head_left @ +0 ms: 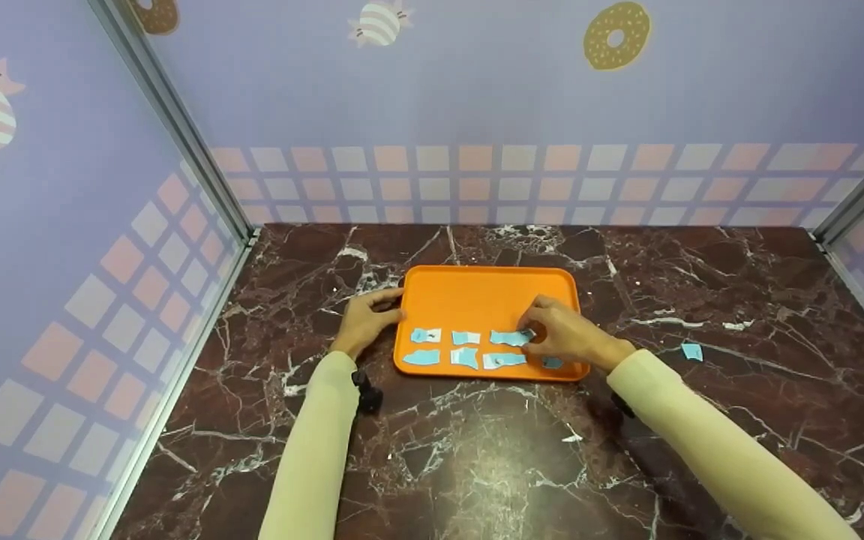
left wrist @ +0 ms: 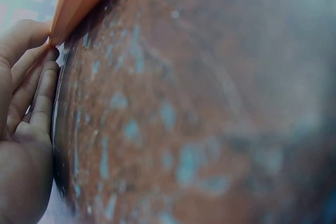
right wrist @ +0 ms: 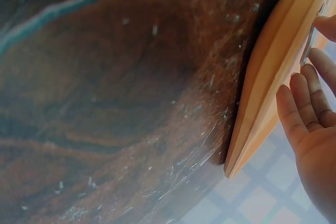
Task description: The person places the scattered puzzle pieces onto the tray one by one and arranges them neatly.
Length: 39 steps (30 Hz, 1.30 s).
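Observation:
An orange tray lies on the marble-patterned table, with several ragged-edged light-blue and white paper pieces in two rows along its near half. My left hand touches the tray's left rim with its thumb and fingertips, the fingers fairly straight. Over the tray's right side, my right hand pinches the right end of a blue paper piece in the upper row between thumb and index finger. The right wrist view shows this piece edge-on, the other fingers extended. Another blue piece is partly hidden under the right hand.
A single small blue piece lies on the table to the right of the tray. Patterned wall panels enclose the table at the back and both sides.

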Tool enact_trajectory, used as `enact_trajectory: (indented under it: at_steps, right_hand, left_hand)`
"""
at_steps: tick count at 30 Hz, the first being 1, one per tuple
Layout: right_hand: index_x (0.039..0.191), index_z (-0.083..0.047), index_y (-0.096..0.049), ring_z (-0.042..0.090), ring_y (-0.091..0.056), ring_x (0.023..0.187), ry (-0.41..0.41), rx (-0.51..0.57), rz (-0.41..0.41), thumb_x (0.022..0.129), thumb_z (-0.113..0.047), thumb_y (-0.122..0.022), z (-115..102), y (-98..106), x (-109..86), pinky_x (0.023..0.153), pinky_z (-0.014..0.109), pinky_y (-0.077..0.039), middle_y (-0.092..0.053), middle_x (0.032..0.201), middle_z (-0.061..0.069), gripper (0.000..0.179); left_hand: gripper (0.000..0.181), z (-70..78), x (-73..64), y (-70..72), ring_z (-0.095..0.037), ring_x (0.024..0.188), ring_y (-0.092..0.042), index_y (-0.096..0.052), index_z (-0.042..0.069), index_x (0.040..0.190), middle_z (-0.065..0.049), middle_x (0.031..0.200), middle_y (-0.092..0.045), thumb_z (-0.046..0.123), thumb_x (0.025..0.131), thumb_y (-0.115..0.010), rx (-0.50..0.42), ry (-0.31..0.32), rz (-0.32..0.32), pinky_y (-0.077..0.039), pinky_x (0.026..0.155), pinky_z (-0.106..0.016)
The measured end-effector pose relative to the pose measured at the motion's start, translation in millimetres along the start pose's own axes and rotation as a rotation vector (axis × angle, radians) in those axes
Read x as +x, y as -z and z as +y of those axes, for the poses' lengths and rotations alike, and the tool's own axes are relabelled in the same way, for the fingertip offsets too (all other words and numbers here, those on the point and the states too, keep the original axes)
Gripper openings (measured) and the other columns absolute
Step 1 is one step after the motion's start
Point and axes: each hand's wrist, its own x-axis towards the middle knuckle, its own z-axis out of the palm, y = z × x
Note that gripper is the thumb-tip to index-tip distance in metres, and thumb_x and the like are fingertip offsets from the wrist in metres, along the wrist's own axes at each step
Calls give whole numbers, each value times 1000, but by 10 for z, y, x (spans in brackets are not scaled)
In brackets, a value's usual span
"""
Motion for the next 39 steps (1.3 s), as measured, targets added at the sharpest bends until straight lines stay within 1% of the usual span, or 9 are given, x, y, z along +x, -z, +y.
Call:
enact_trajectory:
  at_steps: [7,13,20,23,26,31,33,37,39]
  right_hand:
    - [109,-1,-78,28,-61,89,0,19,-22,87,-12,-88,1,6,-7,79,39,-56,-61,103,10,27]
    - [111,-1,-79,28,-60,89,12,14,-31,88,-12,-87,1,15,-1,79,40,-55,-63,104,11,27]
    - [114,-2,-79,29,-60,95,-2,15,-44,89,-11,-85,-6,28,-4,84,45,-55,-64,110,11,27]
    - [114,-2,-79,29,-61,98,4,15,-43,90,-11,-85,-5,28,-10,88,47,-55,-65,112,11,27]
    - [114,-2,-79,29,-62,99,13,17,-40,90,-11,-85,-6,34,-17,88,47,-56,-66,112,11,26]
    - [113,0,-79,30,-63,92,12,24,-17,91,-6,-83,-14,76,-39,80,44,-58,-65,109,12,24]
    - [113,1,-78,31,-64,94,9,22,-2,91,-5,-83,-9,105,-49,82,46,-58,-65,110,13,24]
    - [112,3,-76,37,-67,100,11,12,37,88,-6,-84,17,189,-88,89,52,-57,-67,112,16,27]
    - [112,5,-76,38,-68,101,16,4,60,87,-4,-84,38,236,-117,90,54,-57,-68,112,17,27]
  left_hand:
    - [47,7,-16,0,-28,124,-64,-73,6,137,-12,139,-69,0,92,-80,-26,24,-14,-55,101,-38]
    - [46,5,-1,-9,-27,125,-64,-74,7,136,-11,138,-69,1,91,-80,-1,14,0,-53,104,-39]
    - [46,-1,12,-10,-27,125,-64,-75,7,135,-11,138,-70,1,90,-81,11,6,8,-52,105,-39]
    - [46,-7,8,-8,-27,125,-65,-75,6,135,-11,137,-70,0,90,-81,7,1,10,-53,105,-39]
    - [45,-6,2,-7,-28,124,-65,-75,6,135,-12,137,-70,0,90,-81,4,1,11,-53,105,-39]
    - [46,-3,-4,-7,-27,124,-64,-75,7,135,-11,138,-70,2,91,-81,8,13,6,-53,104,-40]
    - [46,-3,-1,-7,-27,124,-64,-75,7,136,-11,138,-70,2,91,-81,10,12,5,-53,104,-40]
    - [46,-1,7,-5,-27,125,-64,-75,7,135,-10,137,-70,2,90,-81,11,6,10,-52,105,-39]
    - [46,-3,8,-3,-27,125,-64,-75,7,135,-10,137,-70,2,90,-82,15,4,13,-52,106,-38]
